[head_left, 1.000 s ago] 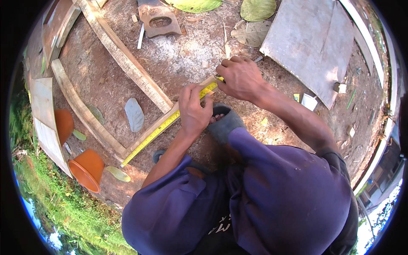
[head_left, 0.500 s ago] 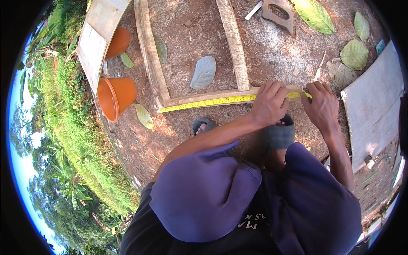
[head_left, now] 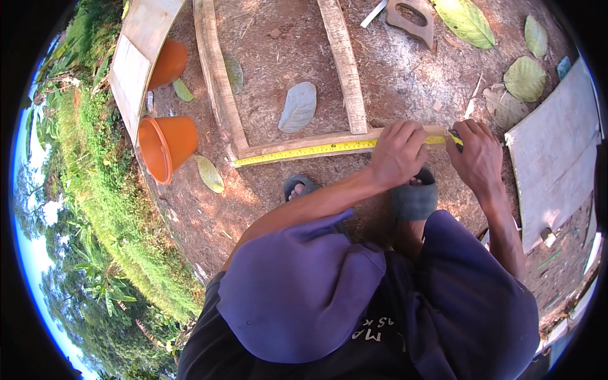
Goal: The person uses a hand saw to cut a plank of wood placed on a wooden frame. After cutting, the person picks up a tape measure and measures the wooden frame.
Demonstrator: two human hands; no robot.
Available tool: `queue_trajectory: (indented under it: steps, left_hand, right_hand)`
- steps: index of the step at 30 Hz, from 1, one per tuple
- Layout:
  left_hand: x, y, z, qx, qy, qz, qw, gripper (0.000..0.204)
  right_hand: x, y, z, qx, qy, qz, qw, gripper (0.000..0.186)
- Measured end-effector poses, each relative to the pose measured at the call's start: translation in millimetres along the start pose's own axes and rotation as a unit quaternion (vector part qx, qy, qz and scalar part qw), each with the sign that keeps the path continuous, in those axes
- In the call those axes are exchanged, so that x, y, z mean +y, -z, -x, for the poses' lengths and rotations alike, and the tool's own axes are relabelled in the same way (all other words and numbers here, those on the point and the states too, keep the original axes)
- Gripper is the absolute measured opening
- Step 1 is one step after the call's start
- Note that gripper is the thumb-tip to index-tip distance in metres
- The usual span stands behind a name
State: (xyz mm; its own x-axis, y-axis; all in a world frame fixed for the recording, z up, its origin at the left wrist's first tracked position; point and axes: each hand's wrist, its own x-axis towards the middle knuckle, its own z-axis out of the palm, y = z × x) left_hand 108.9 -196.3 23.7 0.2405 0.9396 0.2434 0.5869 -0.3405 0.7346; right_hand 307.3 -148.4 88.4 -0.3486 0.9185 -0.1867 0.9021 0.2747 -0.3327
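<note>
A yellow tape measure blade [head_left: 304,151] lies stretched along a rough wooden batten [head_left: 345,137], starting near the batten's left end. My left hand [head_left: 399,154] is closed over blade and batten, right of the middle, its fingers curled across them. Beyond it my right hand [head_left: 476,155] grips the dark tape measure case [head_left: 455,140] at the batten's right end; the palm hides most of that case. Two more wooden pieces, one on the left [head_left: 218,82] and one near the middle [head_left: 345,69], run away from me and meet the batten.
Orange pots [head_left: 170,149] stand at left beside a leaning plywood board [head_left: 130,76]. A handsaw handle [head_left: 410,22] lies at the far right, with several large leaves [head_left: 297,107] about. A grey sheet [head_left: 554,158] is on the right. My sandalled feet [head_left: 415,199] are just behind the batten.
The whole view has shifted slightly to the left. Both hands keep their hold, and the tape stays stretched along the batten.
</note>
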Motion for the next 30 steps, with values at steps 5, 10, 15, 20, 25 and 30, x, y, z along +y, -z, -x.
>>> queue_trajectory:
  steps: [5,10,15,20,25,30]
  left_hand:
    - [-2,0,2,-0.006,0.001,-0.01,1.0,0.019]
    - [1,1,2,-0.017,0.008,-0.025,1.0,0.023]
    - [16,11,7,-0.026,-0.101,-0.09,0.991,0.028]
    - [29,8,18,-0.078,-0.165,-0.066,0.981,0.027]
    - [29,6,20,-0.082,-0.174,-0.054,0.98,0.024]
    - [28,4,21,-0.093,-0.175,-0.046,0.979,0.023]
  right_hand:
    - [-1,-2,-1,0.0,-0.003,-0.006,1.0,0.018]
    - [1,-5,-2,0.013,0.0,-0.01,1.0,0.018]
    - [3,-8,-2,0.009,0.002,-0.016,1.0,0.018]
    - [4,-7,-1,0.011,-0.001,-0.018,1.0,0.018]
    - [3,-7,-2,0.003,-0.006,-0.013,1.0,0.018]
    - [5,-10,-1,0.007,-0.007,-0.012,1.0,0.017]
